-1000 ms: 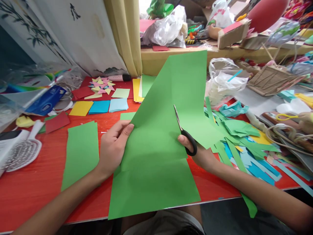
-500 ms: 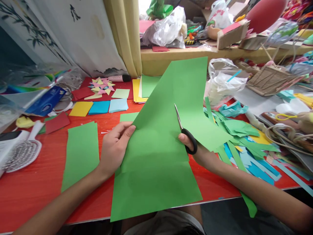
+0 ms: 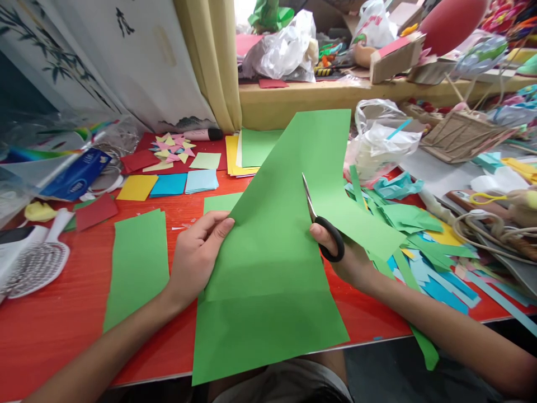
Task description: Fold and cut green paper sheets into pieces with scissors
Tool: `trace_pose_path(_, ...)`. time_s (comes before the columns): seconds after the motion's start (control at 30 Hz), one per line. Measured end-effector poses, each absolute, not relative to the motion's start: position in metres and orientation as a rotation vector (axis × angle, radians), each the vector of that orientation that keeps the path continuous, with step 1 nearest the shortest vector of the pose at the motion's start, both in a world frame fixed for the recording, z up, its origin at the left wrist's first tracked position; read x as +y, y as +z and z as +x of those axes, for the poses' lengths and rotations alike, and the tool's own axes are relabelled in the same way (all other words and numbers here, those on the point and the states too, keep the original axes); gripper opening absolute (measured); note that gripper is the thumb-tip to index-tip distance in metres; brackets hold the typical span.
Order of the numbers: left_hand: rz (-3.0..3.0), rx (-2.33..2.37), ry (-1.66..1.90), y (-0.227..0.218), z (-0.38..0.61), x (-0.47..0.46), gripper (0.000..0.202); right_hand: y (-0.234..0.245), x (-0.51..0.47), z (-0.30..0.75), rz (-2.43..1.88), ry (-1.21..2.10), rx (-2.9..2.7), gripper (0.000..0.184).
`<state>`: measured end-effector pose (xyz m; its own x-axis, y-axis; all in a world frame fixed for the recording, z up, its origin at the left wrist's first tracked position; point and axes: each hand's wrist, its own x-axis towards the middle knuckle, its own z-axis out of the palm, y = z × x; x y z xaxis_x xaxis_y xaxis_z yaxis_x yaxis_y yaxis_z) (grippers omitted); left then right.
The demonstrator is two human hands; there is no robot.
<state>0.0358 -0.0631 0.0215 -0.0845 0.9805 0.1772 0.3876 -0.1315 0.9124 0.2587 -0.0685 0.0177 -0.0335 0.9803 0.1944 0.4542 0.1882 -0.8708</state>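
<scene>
A large green paper sheet (image 3: 260, 274) is held up over the red table, its lower end reaching past the front edge. My left hand (image 3: 199, 260) pinches its left edge between thumb and fingers. My right hand (image 3: 339, 252) grips black-handled scissors (image 3: 329, 238), thumb through one loop. Their blades lie within a long cut in the sheet, tips pointing away from me. Right of the cut, a green flap (image 3: 361, 212) bends over my right hand and hides most of its fingers. Another green paper piece (image 3: 136, 268) lies left of my left hand.
Paper scraps (image 3: 436, 252) in green and blue are heaped at the right. Small coloured squares (image 3: 168, 185) and folded paper stars (image 3: 174, 148) lie at the back left. A hairbrush (image 3: 39, 263) sits at the left edge; a plastic bag (image 3: 381, 140) stands behind the scraps.
The scissors and my right hand have shifted slightly right and a little toward me. The sheet's top edge has dipped, and the flap has moved a bit right. My left hand keeps its pinch.
</scene>
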Motion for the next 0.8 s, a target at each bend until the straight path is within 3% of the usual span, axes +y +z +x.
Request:
trace_pose_path(0.23, 1.628, 1.502, 1.168, 0.024, 0.038, -0.068, 0.019, 0.008, -0.067, 0.264, -1.307, 0.991, -1.534, 0.048)
trace_pose_path(0.53, 1.646, 1.548, 1.147, 0.025, 0.038, -0.069, 0.02, 0.007, -0.066, 0.265, -1.321, 0.747, -1.515, 0.037)
trace_pose_path(0.8, 1.669, 1.545, 1.102, 0.023, 0.039, -0.073, 0.022, -0.006, -0.064, 0.271, -1.254, 1.041, -1.437, 0.041)
